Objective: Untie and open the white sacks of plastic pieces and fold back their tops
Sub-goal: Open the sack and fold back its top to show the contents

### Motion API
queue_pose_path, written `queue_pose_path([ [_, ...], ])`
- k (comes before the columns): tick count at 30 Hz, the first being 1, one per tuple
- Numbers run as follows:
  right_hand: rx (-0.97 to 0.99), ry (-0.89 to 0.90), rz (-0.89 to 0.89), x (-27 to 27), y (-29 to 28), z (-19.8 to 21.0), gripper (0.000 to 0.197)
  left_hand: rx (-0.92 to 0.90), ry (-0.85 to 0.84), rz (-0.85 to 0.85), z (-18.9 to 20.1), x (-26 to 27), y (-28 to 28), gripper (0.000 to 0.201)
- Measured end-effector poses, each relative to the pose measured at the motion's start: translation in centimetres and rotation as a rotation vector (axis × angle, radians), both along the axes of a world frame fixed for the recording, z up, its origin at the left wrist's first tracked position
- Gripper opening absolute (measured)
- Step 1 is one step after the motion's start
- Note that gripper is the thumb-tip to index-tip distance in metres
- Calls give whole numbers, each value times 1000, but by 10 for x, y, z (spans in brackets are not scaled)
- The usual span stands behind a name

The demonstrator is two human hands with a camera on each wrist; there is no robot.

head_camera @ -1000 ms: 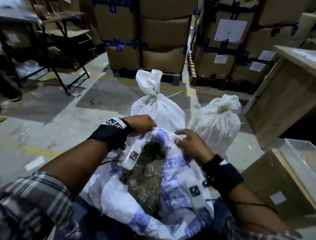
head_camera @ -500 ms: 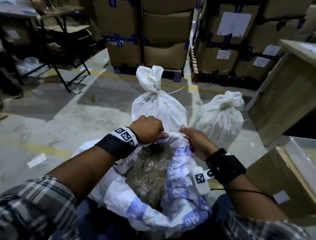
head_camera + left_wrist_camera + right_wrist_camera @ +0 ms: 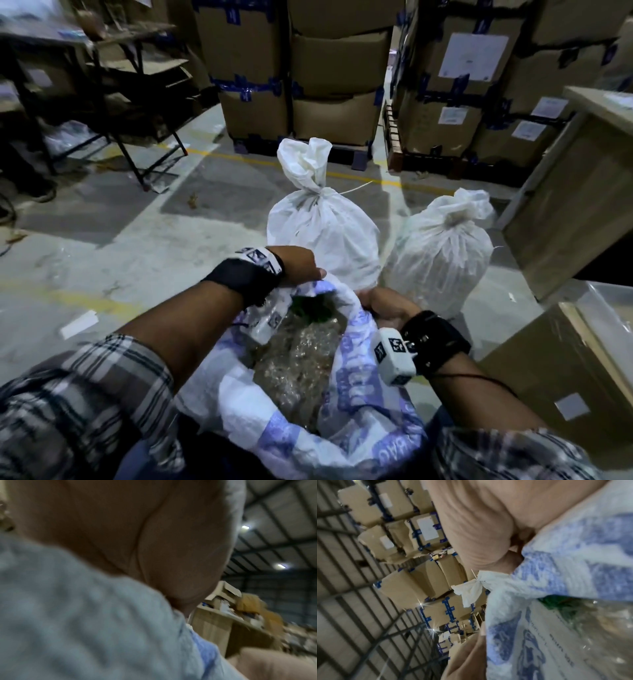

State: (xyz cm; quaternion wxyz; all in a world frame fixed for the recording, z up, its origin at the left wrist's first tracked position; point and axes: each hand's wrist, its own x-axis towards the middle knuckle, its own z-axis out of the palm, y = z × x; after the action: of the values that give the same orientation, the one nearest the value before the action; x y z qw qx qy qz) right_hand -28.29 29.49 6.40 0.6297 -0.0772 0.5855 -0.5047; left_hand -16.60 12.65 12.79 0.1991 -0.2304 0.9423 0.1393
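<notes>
Sack [image 3: 363,404] with blue print stands open on the floor directly before you, clear plastic pieces [image 3: 301,359] exposed inside. Your left hand [image 3: 298,265] curls over its far rim; your right hand [image 3: 387,303] pinches the rim alongside. Two tied white sacks [image 3: 325,229] stand just beyond.

Nothing legible anywhere. Blue lettering across the folded-back top of the open sack [image 3: 359,373], too blurred and creased to read, in the right wrist view too [image 3: 573,588]. White paper labels [image 3: 473,56] on the stacked cartons [image 3: 445,113], print far too small. Black-and-white square code markers on the wrist cameras [image 3: 394,356], patterns only, no words
</notes>
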Motion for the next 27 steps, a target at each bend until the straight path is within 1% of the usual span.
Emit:
queue_pose_path([
  [1, -2, -13, 0, 1, -2, -1, 45, -59, 84, -51, -3, 1, 4, 38],
  [2, -3, -32, -15, 0, -4, -2, 47, -124, 184, -129, -5, 2, 8, 36],
  [3, -2, -33, -35, 0, -6, -2, 42, -184, 258, -227, -7, 3, 12, 39],
  [4, 10, -7, -48, -2, -7, -2, 39, -253, 290, -324, -7, 4, 16, 42],
  [5, 20, 29, -48, -4, -8, -1, 40, -331, 294, -397, -7, 4, 18, 44],
  [7, 43, 141, -60, -5, -10, -4, 47, -461, 287, -457, -9, 0, 20, 36],
  [8, 50, 189, -83, -4, -12, -5, 40, -483, 281, -447, -11, -1, 21, 31],
  [9, 36, 249, -124, -2, -13, -6, 26, -470, 271, -414, -12, -3, 21, 28],
  [10, 20, 353, -155, 1, -14, -6, 14, -429, 253, -360, -14, -4, 21, 26],
  [11, 22, 498, -139, 3, -14, -5, 14, -374, 229, -292, -15, -5, 20, 25],
  [12, 71, 692, -58, 5, -13, -4, 28, -312, 197, -224, -16, -6, 18, 25],
  [13, 161, 929, 77, 6, -12, -1, 45, -245, 164, -166, -17, -8, 15, 25],
  [14, 272, 1183, 230, 7, -8, 0, 52, -173, 137, -122, -17, -10, 11, 25],
  [15, 340, 1361, 345, 10, -6, 1, 50, -100, 129, -89, -18, -11, 8, 24],
  [16, 370, 1417, 414, 12, -5, 1, 42, -26, 136, -60, -20, -13, 4, 22],
  [17, 358, 1384, 428, 13, -5, 1, 34, 40, 155, -34, -23, -15, 1, 19],
  [18, 332, 1312, 408, 15, -7, 0, 27, 93, 171, -7, -25, -16, -3, 20],
  [19, 299, 1237, 372, 15, -8, -2, 24, 128, 181, 19, -28, -17, -8, 22],
  [21, 217, 1037, 250, 11, -13, -8, 31, 176, 164, 89, -34, -17, -17, 28],
  [23, 126, 751, 79, 2, -17, -16, 35, 220, 147, 164, -42, -16, -28, 31],
  [24, 105, 590, 26, -2, -18, -22, 36, 249, 146, 198, -46, -16, -33, 32],
  [26, 66, 224, -10, -7, -20, -30, 39, 364, 148, 284, -56, -15, -42, 27],
  [27, 58, 101, -8, -7, -21, -34, 39, 411, 133, 306, -62, -13, -45, 23],
])
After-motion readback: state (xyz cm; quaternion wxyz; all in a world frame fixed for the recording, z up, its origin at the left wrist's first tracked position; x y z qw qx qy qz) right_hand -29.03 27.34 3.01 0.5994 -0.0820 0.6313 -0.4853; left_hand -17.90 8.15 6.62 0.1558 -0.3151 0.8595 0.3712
